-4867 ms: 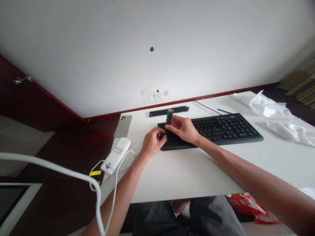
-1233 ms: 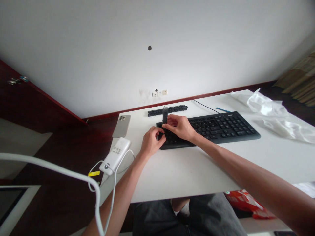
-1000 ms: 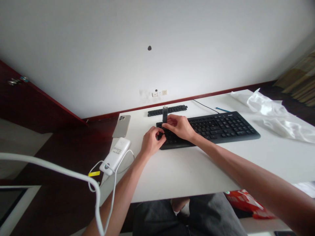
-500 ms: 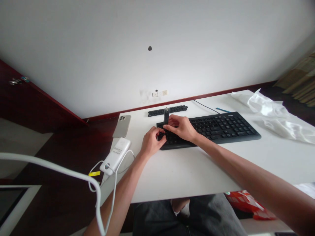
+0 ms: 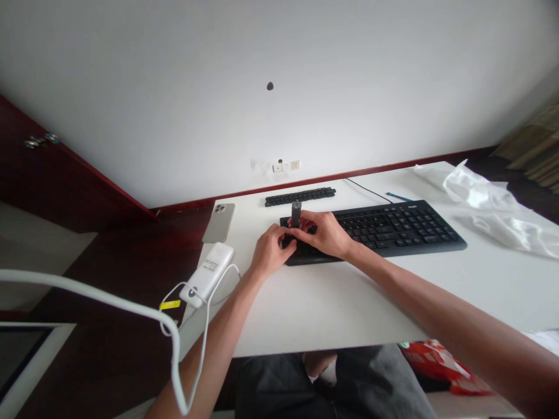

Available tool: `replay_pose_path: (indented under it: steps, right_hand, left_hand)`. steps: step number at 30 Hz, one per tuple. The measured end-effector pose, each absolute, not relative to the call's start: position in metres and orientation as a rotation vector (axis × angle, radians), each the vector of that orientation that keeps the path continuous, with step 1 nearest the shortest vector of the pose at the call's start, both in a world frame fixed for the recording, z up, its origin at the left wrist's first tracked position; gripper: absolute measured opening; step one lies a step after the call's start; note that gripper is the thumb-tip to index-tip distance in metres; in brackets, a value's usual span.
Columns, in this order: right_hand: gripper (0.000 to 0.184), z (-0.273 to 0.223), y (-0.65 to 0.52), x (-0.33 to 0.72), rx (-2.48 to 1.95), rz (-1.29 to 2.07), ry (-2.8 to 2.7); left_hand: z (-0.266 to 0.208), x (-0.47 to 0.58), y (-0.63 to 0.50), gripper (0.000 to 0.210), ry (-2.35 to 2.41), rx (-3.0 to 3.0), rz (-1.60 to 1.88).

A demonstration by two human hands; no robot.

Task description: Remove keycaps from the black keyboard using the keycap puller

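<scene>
A black keyboard (image 5: 384,233) lies on the white table, its left end under both of my hands. My right hand (image 5: 325,233) pinches a small dark upright block-like tool (image 5: 296,215) above the keyboard's left keys; its exact kind is unclear, and its lower end is hidden by my fingers. My left hand (image 5: 271,249) rests at the keyboard's left edge with thumb and fingers curled together; whatever lies between them is hidden. The fingers of the two hands touch or nearly touch. Behind the keyboard lies a row of loose black keycaps (image 5: 300,196).
A phone (image 5: 219,223) and a white power bank (image 5: 207,274) with a looped white cable (image 5: 177,349) sit at the table's left edge. A blue pen-like stick (image 5: 398,196) and crumpled clear plastic (image 5: 476,186) lie at right. The keyboard cord (image 5: 369,190) runs toward the back edge.
My right hand and the dark tool have dropped slightly, so the tool stands lower over the keys. My left fingers have drawn closer to the right hand. The view has shifted slightly.
</scene>
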State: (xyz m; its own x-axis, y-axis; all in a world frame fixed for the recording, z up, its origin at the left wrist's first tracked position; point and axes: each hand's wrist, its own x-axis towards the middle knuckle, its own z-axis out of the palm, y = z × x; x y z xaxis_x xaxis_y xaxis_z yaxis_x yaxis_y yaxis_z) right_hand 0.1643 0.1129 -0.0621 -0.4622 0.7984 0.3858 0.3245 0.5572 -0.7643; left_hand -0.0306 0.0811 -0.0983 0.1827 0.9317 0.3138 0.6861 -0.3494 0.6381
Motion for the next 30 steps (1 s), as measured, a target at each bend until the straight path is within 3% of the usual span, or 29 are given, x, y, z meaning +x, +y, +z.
replay_pose_path:
  steps: [23, 30]
  right_hand:
    - [0.039, -0.077, 0.127, 0.166, -1.104, 1.011, -1.643]
    - [0.044, -0.078, 0.134, 0.17, -1.066, 1.219, -1.425]
  left_hand:
    - [-0.096, -0.038, 0.084, 0.02, 1.366, 2.064, 0.964]
    - [-0.092, -0.039, 0.083, 0.023, 1.315, 2.032, 1.013]
